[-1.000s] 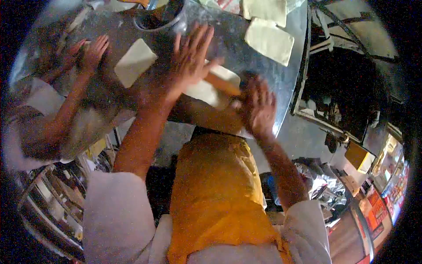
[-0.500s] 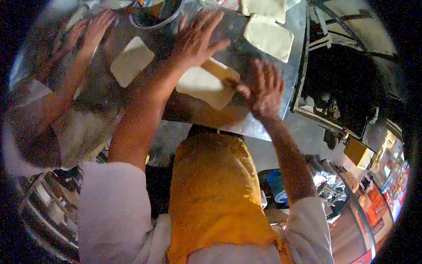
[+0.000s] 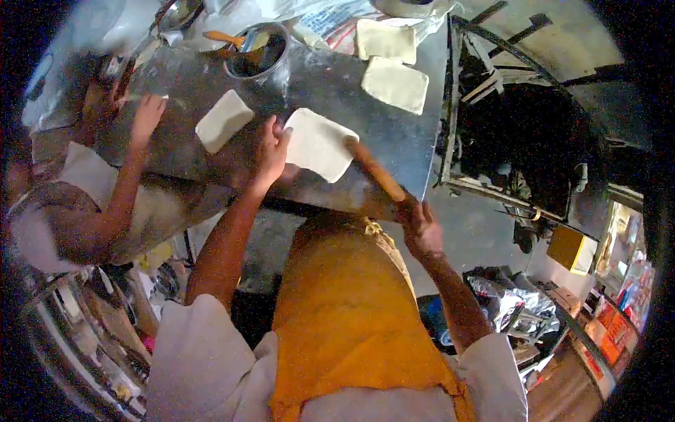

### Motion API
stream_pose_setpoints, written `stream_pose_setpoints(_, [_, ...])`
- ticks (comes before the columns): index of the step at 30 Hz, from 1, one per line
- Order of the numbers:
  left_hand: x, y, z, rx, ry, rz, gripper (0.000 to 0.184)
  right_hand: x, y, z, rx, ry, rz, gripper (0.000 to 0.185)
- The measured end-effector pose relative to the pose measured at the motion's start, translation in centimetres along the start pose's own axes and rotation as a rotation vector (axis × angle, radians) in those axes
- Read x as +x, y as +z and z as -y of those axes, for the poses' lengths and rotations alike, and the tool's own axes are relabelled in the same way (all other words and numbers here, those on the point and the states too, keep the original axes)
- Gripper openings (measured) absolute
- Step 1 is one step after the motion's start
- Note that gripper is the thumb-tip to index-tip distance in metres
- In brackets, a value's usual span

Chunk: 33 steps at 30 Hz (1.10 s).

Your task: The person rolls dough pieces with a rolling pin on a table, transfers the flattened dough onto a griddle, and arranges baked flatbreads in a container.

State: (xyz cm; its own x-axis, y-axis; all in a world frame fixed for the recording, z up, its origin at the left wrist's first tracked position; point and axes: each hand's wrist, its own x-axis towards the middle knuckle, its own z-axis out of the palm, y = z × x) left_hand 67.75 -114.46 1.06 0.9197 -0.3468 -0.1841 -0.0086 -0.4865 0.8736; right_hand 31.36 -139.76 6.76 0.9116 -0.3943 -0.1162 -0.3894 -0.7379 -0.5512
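- middle sheet (image 3: 322,144) of pale dough: it lay on the dark table (image 3: 309,84), near the edge by the person; it was the clock's center for the places below.
- left hand (image 3: 268,162): at nine o'clock, at the sheet's edge, the thumb slightly apart from the fingers; whether they pinched the dough could not be told.
- right hand (image 3: 424,235): at four o'clock, fingers closed around the near end of the pin (image 3: 380,172), whose far tip met the sheet's right corner.
- around: another sheet (image 3: 225,121) at ten o'clock, two more (image 3: 395,84) (image 3: 387,41) toward one and two, a tub (image 3: 285,60) at eleven, a co-worker's hand (image 3: 148,118) beyond nine.
- handling, as a judgement: soft dough called for broad, light finger support, since a tight pinch could stretch the edge; the pin's tip was best kept from dragging that corner.
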Motion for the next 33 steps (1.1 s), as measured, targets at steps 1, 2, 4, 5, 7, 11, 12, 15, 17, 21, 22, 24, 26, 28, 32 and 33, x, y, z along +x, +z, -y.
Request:
stream_pose_setpoints(1, [0.5, 0.8, -1.0, 0.111, -0.007, 0.018, 0.043, -1.2, -1.3, -1.4, 0.075, 0.108, 0.036, 0.04])
stream_pose_setpoints(2, [1.0, 1.2, -1.6, 0.22, -0.011, 0.033, 0.037, -2.1, -2.4, -2.1, 0.072, 0.106, 0.025, 0.04])
stream_pose_setpoints(4, [1.5, 1.0, -2.9, 0.399, 0.11, 0.105, 0.033, -4.4, -4.4, -3.1, 0.104, 0.1, 0.032, 0.039])
stream_pose_setpoints(5, [2.2, 0.5, -3.6, 0.572, 0.237, 0.178, 0.03, -5.7, -4.0, -3.3, 0.1, 0.1, 0.017, 0.039])
stream_pose_setpoints(7, [0.6, 1.5, -11.4, 0.577, 0.289, 0.173, 0.02, -7.8, -3.3, -4.4, 0.123, 0.198, 0.06, 0.038])
stream_pose_setpoints(11, [1.6, 3.0, -17.4, -0.265, -0.08, 0.205, 0.015, -8.1, -3.6, -2.8, 0.168, 0.248, 0.091, 0.038])
stream_pose_setpoints(12, [2.3, 2.9, -18.8, -0.406, -0.132, 0.199, 0.016, -7.9, -4.0, -1.6, 0.317, 0.368, 0.085, 0.037])
stream_pose_setpoints(15, [6.0, 2.8, -19.1, -0.568, -0.073, 0.151, 0.023, -7.9, -2.4, -1.7, 0.273, 0.257, 0.046, 0.038])
stream_pose_setpoints(17, [7.1, 2.6, -18.5, -0.558, -0.225, 0.016, 0.023, -7.3, -2.2, -1.7, 0.239, 0.203, 0.032, 0.038])
stream_pose_setpoints(21, [8.0, -1.5, -13.4, -0.348, -0.154, -0.032, 0.044, -5.1, -2.4, -0.4, 0.206, 0.195, 0.064, 0.037])
stream_pose_setpoints(22, [8.4, -3.1, -12.0, -0.361, -0.129, -0.062, 0.044, -4.5, -2.2, -0.3, 0.205, 0.187, 0.065, 0.037])
stream_pose_setpoints(24, [9.7, -6.8, -10.9, -0.444, -0.097, -0.178, 0.04, -2.9, -1.7, -0.1, 0.157, 0.085, 0.063, 0.036])
stream_pose_setpoints(26, [12.0, -11.3, -9.8, -0.524, -0.101, -0.331, 0.035, -0.9, -2.1, 1.7, 0.159, 0.047, -0.007, 0.037])
stream_pose_setpoints(28, [15.1, -15.3, -6.8, -0.551, -0.062, -0.339, 0.033, 1.4, -2.0, 2.8, 0.068, 0.002, -0.102, 0.039])
stream_pose_setpoints(32, [19.6, -20.3, -7.1, -0.546, -0.065, -0.378, 0.019, 3.6, 3.0, -2.2, -0.352, -0.062, -0.127, 0.049])
stream_pose_setpoints(33, [20.9, -20.9, -5.7, -0.576, -0.104, -0.398, 0.019, 4.5, 3.0, -2.2, -0.402, -0.045, -0.109, 0.053])
